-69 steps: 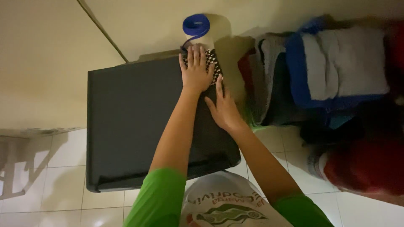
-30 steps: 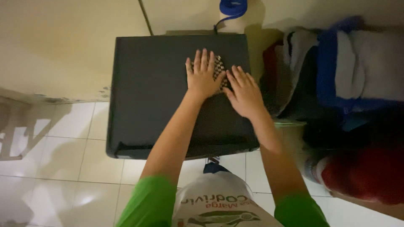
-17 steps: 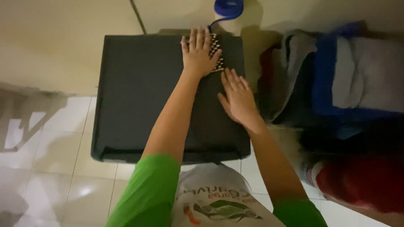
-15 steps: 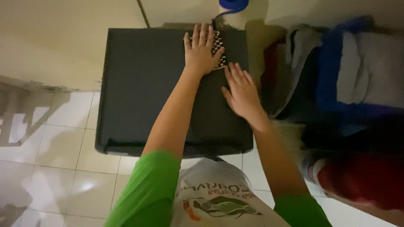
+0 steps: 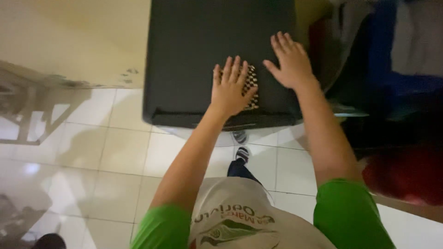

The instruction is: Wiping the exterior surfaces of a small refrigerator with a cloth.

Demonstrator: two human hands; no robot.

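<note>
The left hand (image 5: 229,90) lies open and flat on a checkered cloth (image 5: 251,85) near the black tabletop's (image 5: 194,50) near edge. Just right and farther, the right hand (image 5: 289,62) rests open, apparently on bare tabletop beside the cloth.

Small black-and-white checkered cloth (image 5: 251,83), flat on the dark tabletop (image 5: 194,50), close to its near edge and right of the middle, mostly covered by a flat left hand (image 5: 229,88), only its right strip showing
</note>
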